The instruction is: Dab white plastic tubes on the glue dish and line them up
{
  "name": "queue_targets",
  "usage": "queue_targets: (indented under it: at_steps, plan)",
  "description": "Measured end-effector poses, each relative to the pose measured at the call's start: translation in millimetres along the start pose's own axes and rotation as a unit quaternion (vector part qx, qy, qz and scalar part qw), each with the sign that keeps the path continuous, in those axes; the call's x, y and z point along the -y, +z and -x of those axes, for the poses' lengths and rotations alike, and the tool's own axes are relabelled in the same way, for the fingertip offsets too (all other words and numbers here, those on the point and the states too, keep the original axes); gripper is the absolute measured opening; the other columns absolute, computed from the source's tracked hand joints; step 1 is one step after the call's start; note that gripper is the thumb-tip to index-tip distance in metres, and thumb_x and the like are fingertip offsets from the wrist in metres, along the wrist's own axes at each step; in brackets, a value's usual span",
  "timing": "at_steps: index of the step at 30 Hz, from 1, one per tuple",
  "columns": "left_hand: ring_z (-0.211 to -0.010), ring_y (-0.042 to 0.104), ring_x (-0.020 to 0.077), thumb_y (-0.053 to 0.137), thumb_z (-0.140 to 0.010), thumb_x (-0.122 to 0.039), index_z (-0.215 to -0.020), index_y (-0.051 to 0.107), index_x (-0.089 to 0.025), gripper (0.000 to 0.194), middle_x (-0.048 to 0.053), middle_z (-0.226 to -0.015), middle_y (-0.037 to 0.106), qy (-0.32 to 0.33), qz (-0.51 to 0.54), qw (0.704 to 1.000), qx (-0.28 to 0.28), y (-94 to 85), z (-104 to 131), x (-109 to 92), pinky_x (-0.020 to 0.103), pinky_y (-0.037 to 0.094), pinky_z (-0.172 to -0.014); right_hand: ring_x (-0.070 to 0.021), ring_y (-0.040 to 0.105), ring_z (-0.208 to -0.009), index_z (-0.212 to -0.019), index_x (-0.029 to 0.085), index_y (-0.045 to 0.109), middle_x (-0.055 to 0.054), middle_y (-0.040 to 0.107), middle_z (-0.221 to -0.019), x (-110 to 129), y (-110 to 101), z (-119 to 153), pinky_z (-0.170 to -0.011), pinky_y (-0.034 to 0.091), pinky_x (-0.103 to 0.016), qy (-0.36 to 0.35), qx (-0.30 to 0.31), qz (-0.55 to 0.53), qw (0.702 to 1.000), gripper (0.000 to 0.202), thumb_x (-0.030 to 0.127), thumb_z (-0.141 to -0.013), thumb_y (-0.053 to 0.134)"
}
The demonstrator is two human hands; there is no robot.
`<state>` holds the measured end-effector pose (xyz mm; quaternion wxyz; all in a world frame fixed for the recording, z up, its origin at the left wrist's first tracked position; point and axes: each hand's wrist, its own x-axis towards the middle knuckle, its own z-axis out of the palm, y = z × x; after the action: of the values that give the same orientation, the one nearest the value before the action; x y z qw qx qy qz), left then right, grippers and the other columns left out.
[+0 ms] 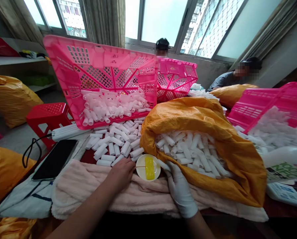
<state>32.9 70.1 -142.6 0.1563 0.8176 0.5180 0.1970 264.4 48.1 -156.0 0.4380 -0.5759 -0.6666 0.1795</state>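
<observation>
So my left hand [121,174] is bare and I've got a thin stick [140,166] pinched in my fingertips, right at the edge of a little round white dish [140,172]. The stick reaches in over the rim to a bright yellow slab [149,167] lying in the middle of the dish. My right hand [179,189] has a pale glove on, and I'm gripping one white tube [163,164] by the fingertips, its far end pointing up at the dish's right edge.

Dish is sitting just in front of me at the edge of a fluffy pinkish towel [88,186]. Right behind it and off to the left there's a messy heap of loose tubes [116,142], and on the right a big orange sack [183,109] gapes open with a load more tubes [185,149] inside. Behind the heap a big pink basket [101,48] is tipped on its side, mouth towards me, with frosty-looking pieces [113,106] piled in it.

Over on the left I've got a black phone [55,159] lying on a whitish cloth [36,202], with a red stool [49,113] beyond. Far right, there's a whitish jug [283,162] with green lettering near the sack. Two other people are around too: one person [162,44] behind the baskets by the window, another person [248,66] further right in a dark cap.
</observation>
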Motion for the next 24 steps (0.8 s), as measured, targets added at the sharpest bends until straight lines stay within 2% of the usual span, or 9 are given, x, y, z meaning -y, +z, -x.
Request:
queue_targets:
  at_steps: [3, 7, 9, 12, 14, 16, 19, 22, 24]
  plan:
    - [-0.089, 0.051, 0.0168, 0.038, -0.086, -0.024, -0.088, 0.058, -0.018, 0.021, 0.006, -0.091, 0.057, 0.010, 0.003, 0.999, -0.048, -6.6, 2.5, 0.2, 0.030, 0.042, -0.082, -0.0232, 0.048, -0.113, -0.117, 0.016, 0.049, -0.010, 0.053, -0.120, -8.3, -1.8, 4.4, -0.101, 0.033, -0.046, 0.024, -0.042, -0.040, 0.998, 0.035, 0.032, -0.087, 0.042]
    - [-0.096, 0.049, 0.0198, 0.038, -0.085, -0.022, -0.103, 0.052, -0.017, 0.023, 0.008, -0.101, 0.055, -0.003, -0.050, 0.992, -0.118, -15.6, -10.6, -1.6, 0.035, 0.040, -0.087, -0.0224, 0.046, -0.115, -0.119, 0.017, 0.049, -0.010, 0.052, -0.123, -15.2, -5.1, 5.1, -0.102, 0.032, -0.046, 0.041, -0.037, -0.089, 0.995, 0.036, 0.032, -0.087, 0.042]
    - [-0.096, 0.049, 0.0227, 0.041, -0.083, -0.023, -0.102, 0.053, -0.015, 0.024, 0.010, -0.099, 0.055, -0.010, -0.105, 0.990, -0.096, -15.8, -26.8, -2.8, 0.037, 0.041, -0.085, -0.0223, 0.047, -0.114, -0.119, 0.017, 0.049, -0.010, 0.053, -0.122, -17.5, -5.7, 4.4, -0.102, 0.034, -0.046, 0.040, -0.035, -0.104, 0.993, 0.036, 0.032, -0.087, 0.042]
    - [-0.087, 0.052, 0.0237, 0.044, -0.078, -0.017, -0.086, 0.057, -0.015, 0.016, 0.010, -0.088, 0.058, -0.010, -0.164, 0.986, -0.001, -15.1, -51.5, -4.8, 0.036, 0.042, -0.080, -0.0222, 0.046, -0.115, -0.120, 0.017, 0.049, -0.010, 0.052, -0.123, -19.6, -5.9, 3.8, -0.102, 0.033, -0.046, 0.041, -0.026, -0.117, 0.992, 0.037, 0.033, -0.087, 0.041]
    - [-0.083, 0.054, 0.0220, 0.043, -0.073, -0.010, -0.079, 0.056, -0.017, 0.015, 0.009, -0.084, 0.058, -0.021, -0.177, 0.983, 0.034, -18.4, -57.8, -7.5, 0.033, 0.042, -0.077, -0.0220, 0.046, -0.116, -0.120, 0.017, 0.048, -0.010, 0.051, -0.124, -20.9, -5.8, 4.2, -0.103, 0.032, -0.046, 0.039, -0.017, -0.120, 0.992, 0.037, 0.033, -0.088, 0.040]
    - [-0.083, 0.054, 0.0210, 0.042, -0.071, -0.007, -0.080, 0.053, -0.017, 0.018, 0.008, -0.084, 0.058, -0.058, -0.171, 0.983, 0.025, -24.5, -51.6, -11.4, 0.030, 0.041, -0.074, -0.0219, 0.045, -0.117, -0.121, 0.016, 0.048, -0.011, 0.051, -0.125, -22.3, -5.7, 5.0, -0.103, 0.031, -0.046, 0.032, -0.009, -0.121, 0.992, 0.038, 0.033, -0.088, 0.040]
    - [-0.084, 0.054, 0.0204, 0.041, -0.073, -0.012, -0.083, 0.049, -0.017, 0.014, 0.006, -0.085, 0.058, -0.111, -0.128, 0.985, 0.010, -29.9, -24.9, -17.3, 0.030, 0.041, -0.073, -0.0222, 0.045, -0.117, -0.121, 0.017, 0.049, -0.010, 0.051, -0.126, -20.6, -5.6, 3.3, -0.103, 0.032, -0.046, 0.027, 0.011, -0.119, 0.993, 0.039, 0.034, -0.087, 0.041]
    - [-0.090, 0.053, 0.0219, 0.042, -0.074, -0.014, -0.086, 0.050, -0.016, 0.014, 0.008, -0.090, 0.058, -0.114, -0.091, 0.989, 0.020, -22.5, 0.4, -20.4, 0.032, 0.040, -0.078, -0.0222, 0.045, -0.117, -0.120, 0.018, 0.051, -0.009, 0.051, -0.126, -9.7, -5.5, -5.8, -0.102, 0.033, -0.045, 0.028, 0.047, -0.113, 0.992, 0.038, 0.034, -0.087, 0.042]
    - [-0.093, 0.052, 0.0239, 0.042, -0.074, -0.014, -0.086, 0.051, -0.016, 0.016, 0.009, -0.093, 0.059, -0.115, -0.084, 0.990, 0.016, -13.7, 7.0, -20.7, 0.037, 0.038, -0.082, -0.0221, 0.047, -0.116, -0.119, 0.019, 0.052, -0.008, 0.053, -0.124, 0.6, -4.2, -15.3, -0.102, 0.034, -0.045, 0.027, 0.078, -0.106, 0.991, 0.037, 0.032, -0.087, 0.043]
